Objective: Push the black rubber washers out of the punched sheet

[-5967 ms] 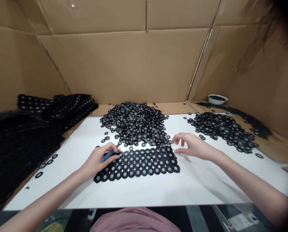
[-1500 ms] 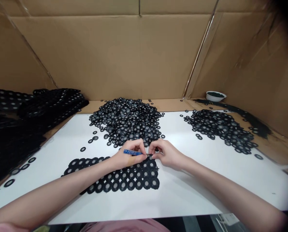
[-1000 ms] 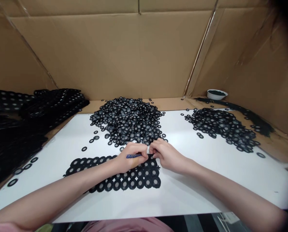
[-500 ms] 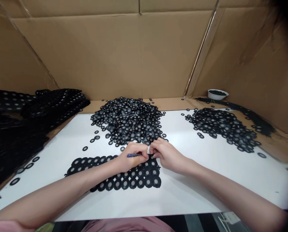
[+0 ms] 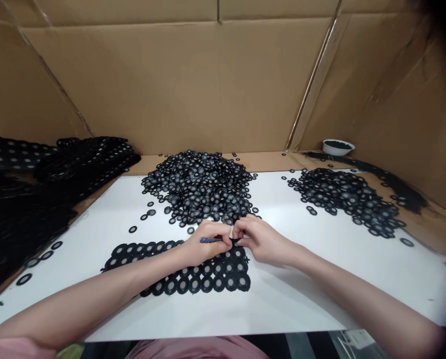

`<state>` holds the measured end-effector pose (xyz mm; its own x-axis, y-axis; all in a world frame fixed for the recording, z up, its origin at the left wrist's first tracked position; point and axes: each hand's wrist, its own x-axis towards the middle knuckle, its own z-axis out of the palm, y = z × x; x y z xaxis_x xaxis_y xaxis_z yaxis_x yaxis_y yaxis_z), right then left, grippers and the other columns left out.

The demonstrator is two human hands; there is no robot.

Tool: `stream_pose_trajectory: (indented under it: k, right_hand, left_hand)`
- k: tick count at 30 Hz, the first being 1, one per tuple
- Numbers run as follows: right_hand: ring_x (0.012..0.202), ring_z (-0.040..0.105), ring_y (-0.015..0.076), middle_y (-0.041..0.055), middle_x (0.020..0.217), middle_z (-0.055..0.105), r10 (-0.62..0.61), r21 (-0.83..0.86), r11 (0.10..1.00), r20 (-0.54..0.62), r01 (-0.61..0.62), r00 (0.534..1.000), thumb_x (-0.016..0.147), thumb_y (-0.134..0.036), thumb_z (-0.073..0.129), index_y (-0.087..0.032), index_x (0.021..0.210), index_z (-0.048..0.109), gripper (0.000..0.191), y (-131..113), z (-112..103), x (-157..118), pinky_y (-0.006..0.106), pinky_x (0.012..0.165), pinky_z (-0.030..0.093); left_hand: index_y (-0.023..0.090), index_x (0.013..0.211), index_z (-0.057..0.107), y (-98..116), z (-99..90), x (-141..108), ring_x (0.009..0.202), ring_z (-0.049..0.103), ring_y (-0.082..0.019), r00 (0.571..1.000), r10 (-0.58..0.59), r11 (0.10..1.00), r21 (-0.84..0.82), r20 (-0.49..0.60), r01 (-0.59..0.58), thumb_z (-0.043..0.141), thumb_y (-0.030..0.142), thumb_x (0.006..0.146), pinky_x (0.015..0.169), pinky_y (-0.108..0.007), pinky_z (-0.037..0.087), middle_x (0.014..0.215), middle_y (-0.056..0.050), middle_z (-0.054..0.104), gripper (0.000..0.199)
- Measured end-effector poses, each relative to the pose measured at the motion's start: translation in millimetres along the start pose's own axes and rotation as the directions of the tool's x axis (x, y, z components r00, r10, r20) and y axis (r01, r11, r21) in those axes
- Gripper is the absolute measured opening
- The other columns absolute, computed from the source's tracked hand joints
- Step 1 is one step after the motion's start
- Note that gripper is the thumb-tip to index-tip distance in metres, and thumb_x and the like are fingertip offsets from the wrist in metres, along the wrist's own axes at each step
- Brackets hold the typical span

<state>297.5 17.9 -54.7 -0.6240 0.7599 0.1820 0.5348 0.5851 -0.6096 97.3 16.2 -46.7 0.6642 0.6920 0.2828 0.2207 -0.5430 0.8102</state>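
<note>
A panel of joined black rings with pale centres lies flat on the white board, partly under my left forearm. My left hand is closed on a slim blue tool over the panel's far edge. Beside it, my right hand pinches at the far right corner of the panel, where a dark ring shows at the fingertips. The two hands almost touch. Whatever fine material lies between the fingertips is too small to make out.
A large heap of loose rings lies beyond my hands, a smaller heap at the right. A white bowl with dark contents stands at the back right. Black ring fabric is piled at the left. Cardboard walls enclose the board.
The whole view has shifted very slightly. Both hands hold nearly the same place and grip at the panel's far edge.
</note>
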Motion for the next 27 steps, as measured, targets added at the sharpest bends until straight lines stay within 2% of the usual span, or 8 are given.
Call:
stream_pose_trajectory:
  k: [2,6,9,14,20,27]
  right_hand:
    - [0.083,0.049,0.017,0.0018,0.084,0.058,0.012,0.04,0.999,0.016,-0.013,1.0,0.077,-0.009,0.06,-0.018,0.086,0.057,0.013,-2,-3,-2,0.026,0.071,0.037]
    - [0.083,0.048,0.0175,0.0009,0.086,0.055,0.061,0.077,0.995,0.065,-0.066,0.996,0.068,-0.02,0.075,-0.02,0.094,0.055,0.033,-5,-4,-5,0.026,0.07,0.037]
    - [0.082,0.047,0.016,-0.0012,0.086,0.053,0.094,0.113,0.988,0.069,-0.102,0.993,0.066,-0.014,0.074,-0.021,0.094,0.053,0.035,-5,-1,-4,0.024,0.068,0.036]
    - [0.072,0.044,0.0122,-0.0042,0.078,0.049,0.108,0.166,0.979,0.053,-0.115,0.993,0.065,-0.006,0.069,-0.02,0.087,0.049,0.034,-5,1,-2,0.021,0.062,0.033]
    - [0.068,0.041,0.0113,-0.0049,0.073,0.044,0.098,0.192,0.975,0.066,-0.109,0.993,0.064,-0.005,0.067,-0.02,0.086,0.048,0.032,-7,-2,-1,0.02,0.057,0.029]
    - [0.063,0.037,0.0092,-0.0073,0.067,0.039,0.098,0.22,0.969,0.081,-0.114,0.992,0.063,-0.001,0.068,-0.02,0.085,0.049,0.035,-7,-2,-1,0.019,0.052,0.026]
  left_hand:
    - [0.013,0.061,0.056,1,-0.7,-1,0.059,0.049,-0.009,1.0,-0.011,1.0,-0.004,-0.016,0.011,0.058,0.016,0.077,0.059,-0.02,0.035,0.061,0.001,0.056,0.017]
    - [0.012,0.059,0.055,2,-1.7,-2,0.057,0.048,-0.009,0.997,-0.046,0.999,-0.02,-0.055,0.045,0.06,0.019,0.076,0.057,-0.02,0.034,0.059,0.002,0.055,0.019]
    - [0.013,0.059,0.055,1,-3.3,-4,0.056,0.049,-0.009,0.998,-0.003,1.0,-0.019,-0.062,0.002,0.06,0.021,0.077,0.057,-0.02,0.035,0.059,0.001,0.056,0.021]
    - [0.013,0.056,0.051,3,-4.8,-9,0.055,0.048,-0.01,0.989,0.03,0.996,-0.078,-0.142,-0.042,0.061,0.021,0.076,0.055,-0.022,0.035,0.057,0.001,0.054,0.024]
    - [0.013,0.058,0.053,8,2.2,-11,0.057,0.05,-0.01,0.999,-0.014,0.999,-0.039,-0.05,0.012,0.06,0.018,0.077,0.057,-0.02,0.037,0.061,0.0,0.057,0.021]
    - [0.013,0.06,0.052,3,4.9,-11,0.057,0.048,-0.009,0.999,0.003,1.0,-0.024,-0.04,-0.004,0.058,0.015,0.078,0.057,-0.019,0.036,0.061,0.001,0.056,0.018]
